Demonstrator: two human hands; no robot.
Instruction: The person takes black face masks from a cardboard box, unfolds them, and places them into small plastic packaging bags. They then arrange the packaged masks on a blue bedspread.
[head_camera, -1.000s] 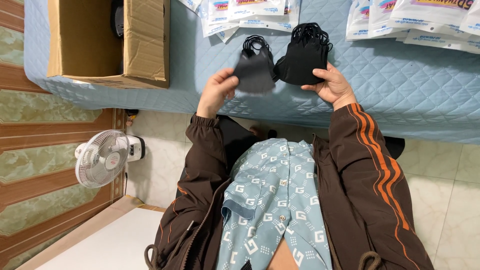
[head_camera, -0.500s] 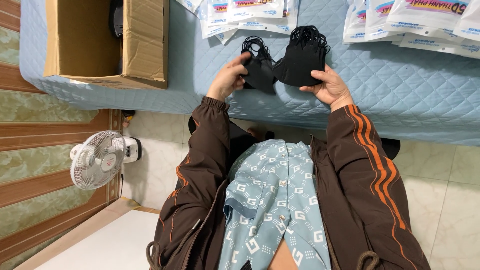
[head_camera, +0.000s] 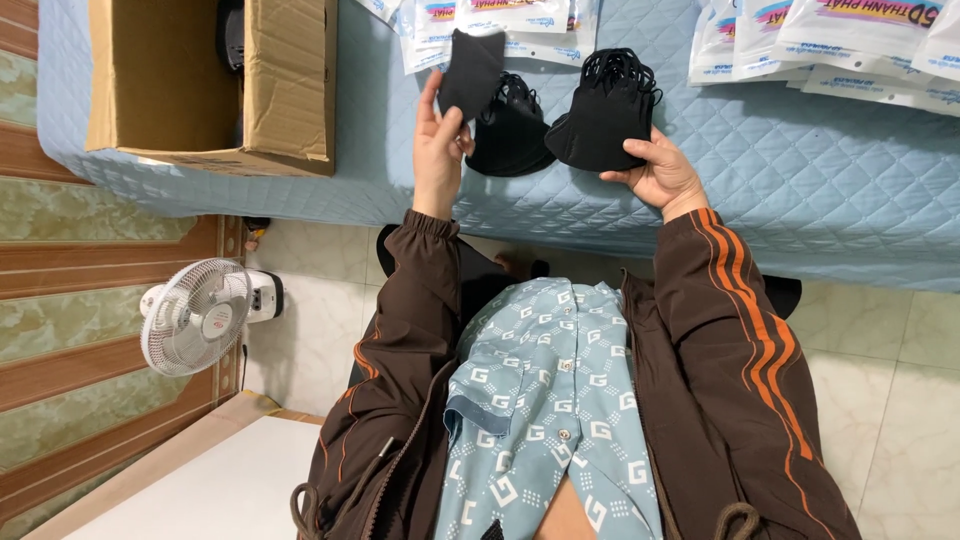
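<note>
My left hand (head_camera: 438, 150) holds up a single black face mask (head_camera: 470, 72) pinched between thumb and fingers, above the blue quilted bed (head_camera: 800, 170). My right hand (head_camera: 657, 172) grips a stack of black masks (head_camera: 603, 112) with their ear loops sticking up. Between the two hands a small pile of black masks (head_camera: 510, 135) lies on the quilt, just right of the left hand.
An open cardboard box (head_camera: 215, 85) sits on the bed at the left. White printed packets (head_camera: 850, 45) lie along the bed's far side. A small white fan (head_camera: 200, 315) stands on the tiled floor by a wooden wall panel.
My left hand has pulled one mask away from the stack and lifted it up and to the left. A pile of masks now lies on the quilt between the hands.
</note>
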